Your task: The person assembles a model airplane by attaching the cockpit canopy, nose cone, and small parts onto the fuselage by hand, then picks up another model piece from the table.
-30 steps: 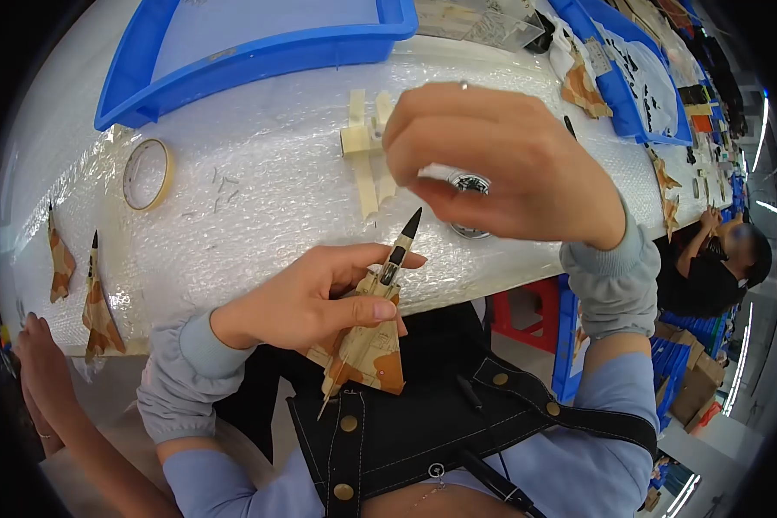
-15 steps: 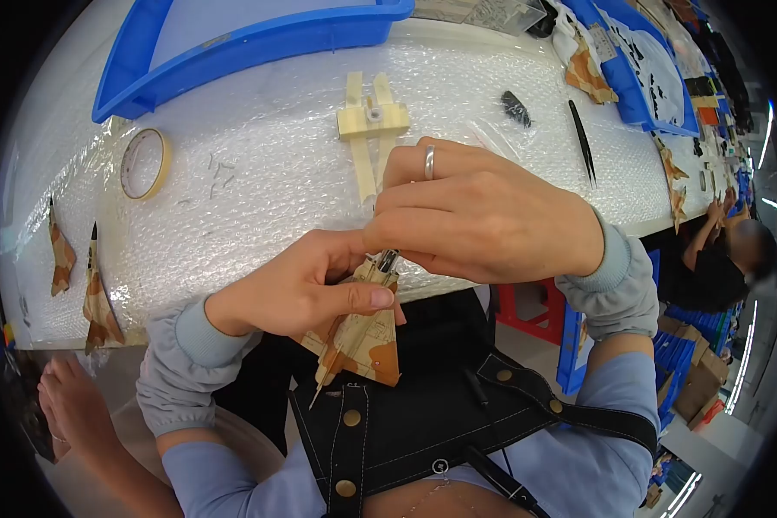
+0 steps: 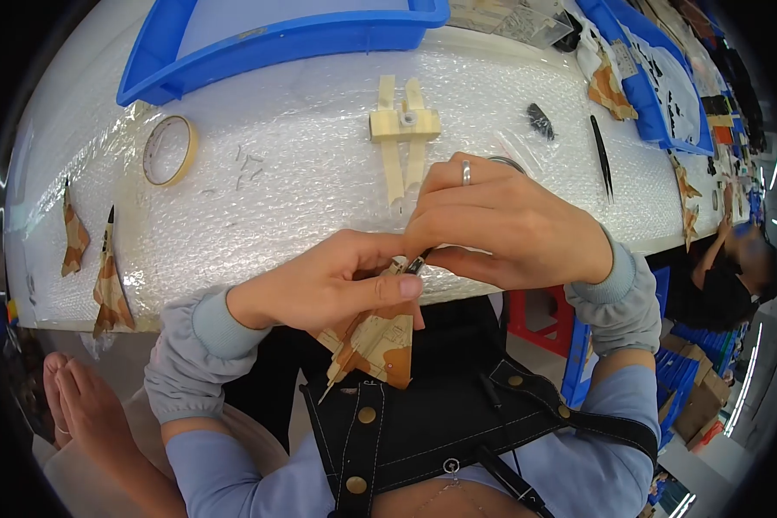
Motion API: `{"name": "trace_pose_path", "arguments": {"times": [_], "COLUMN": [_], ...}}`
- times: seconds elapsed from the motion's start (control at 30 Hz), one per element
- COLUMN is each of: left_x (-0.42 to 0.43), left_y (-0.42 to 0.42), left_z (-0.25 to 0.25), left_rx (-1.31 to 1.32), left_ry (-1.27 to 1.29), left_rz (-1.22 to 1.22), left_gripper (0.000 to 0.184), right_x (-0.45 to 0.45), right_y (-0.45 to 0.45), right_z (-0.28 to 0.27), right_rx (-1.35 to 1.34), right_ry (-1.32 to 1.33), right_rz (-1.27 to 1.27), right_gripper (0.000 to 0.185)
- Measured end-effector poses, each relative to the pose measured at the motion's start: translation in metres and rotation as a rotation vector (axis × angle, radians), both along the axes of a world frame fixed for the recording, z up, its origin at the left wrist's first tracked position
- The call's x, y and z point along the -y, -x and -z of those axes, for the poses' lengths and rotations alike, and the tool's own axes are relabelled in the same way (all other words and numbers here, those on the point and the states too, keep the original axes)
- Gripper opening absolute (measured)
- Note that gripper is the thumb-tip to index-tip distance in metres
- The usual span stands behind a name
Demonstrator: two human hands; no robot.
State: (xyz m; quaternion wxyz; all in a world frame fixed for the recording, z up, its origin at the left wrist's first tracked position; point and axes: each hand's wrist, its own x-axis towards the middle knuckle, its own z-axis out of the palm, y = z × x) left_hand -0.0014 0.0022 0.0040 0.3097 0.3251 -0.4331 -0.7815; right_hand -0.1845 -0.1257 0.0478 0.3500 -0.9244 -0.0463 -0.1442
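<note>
My left hand (image 3: 328,281) is closed around a model jet (image 3: 380,341) with tan and brown camouflage, thumb lying on top. The jet's wide wing and a thin rod point down toward my apron. At the jet's dark narrow end (image 3: 418,262), my right hand (image 3: 514,220) is pinched with its fingertips close together. Whatever those fingertips hold is hidden behind the fingers. A curved dark rim (image 3: 508,161) shows just behind my right hand. Beyond the hands lies a yellow taped block (image 3: 388,127) with tape strips running from it.
Bubble wrap (image 3: 276,198) covers the table. On the left lie a tape roll (image 3: 169,151), small grey bits (image 3: 249,168) and two camouflage jets (image 3: 110,285). Blue trays (image 3: 302,39) stand at the back. Tweezers (image 3: 601,160) and dark parts (image 3: 540,121) are on the right. Other people sit on both sides.
The view has shifted, so the table things appear farther right. My right fingers have moved a little at the jet's end, exposing more of its dark part. The left hand keeps its hold.
</note>
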Motion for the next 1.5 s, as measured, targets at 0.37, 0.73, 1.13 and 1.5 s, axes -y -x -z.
{"name": "trace_pose_path", "arguments": {"times": [0.37, 0.73, 1.13, 1.5], "left_x": [0.001, 0.001, 0.001, 0.003], "left_y": [0.000, -0.004, -0.005, -0.004], "left_z": [0.004, 0.004, 0.006, 0.010], "left_rx": [-0.001, 0.063, 0.063, 0.101], "left_ry": [-0.069, 0.162, 0.195, 0.238], "left_rz": [0.000, -0.079, -0.089, -0.100], "left_gripper": [0.039, 0.038, 0.036, 0.038], "right_x": [-0.003, -0.005, -0.006, -0.009], "right_y": [-0.003, -0.010, -0.003, -0.006], "right_z": [-0.003, 0.004, 0.015, 0.016], "right_rx": [-0.134, -0.100, -0.084, -0.092], "right_ry": [-0.259, -0.346, -0.580, -0.585], "right_rz": [0.116, 0.130, 0.167, 0.205], "right_gripper": [0.030, 0.032, 0.032, 0.028]}}
